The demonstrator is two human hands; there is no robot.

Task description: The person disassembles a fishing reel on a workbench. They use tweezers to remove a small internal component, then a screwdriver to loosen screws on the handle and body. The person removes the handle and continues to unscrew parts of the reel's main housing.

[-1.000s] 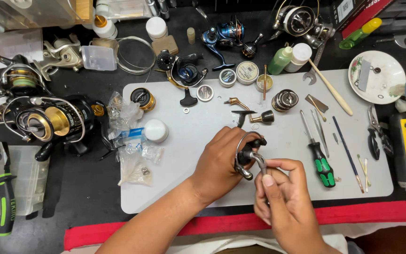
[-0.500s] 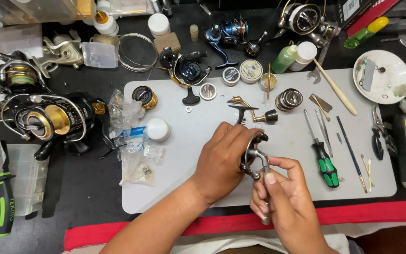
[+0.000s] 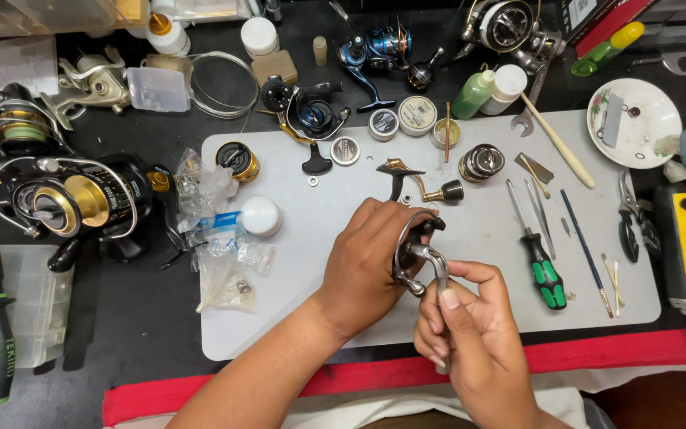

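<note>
Reel rotor with wire bail (image 3: pixel 416 253) is held over the grey mat (image 3: pixel 295 318) on the bench, my left hand (image 3: pixel 371 262) clenched around its body. My right hand (image 3: pixel 470 330) pinches the bail arm with fingers (image 3: pixel 448 300) closed on it. Green-handled screwdriver (image 3: pixel 541 266) lies just right; plastic bags (image 3: pixel 220 262) left.

A green-handled screwdriver (image 3: pixel 544 268) lies near a white dish (image 3: pixel 633 123).
</note>
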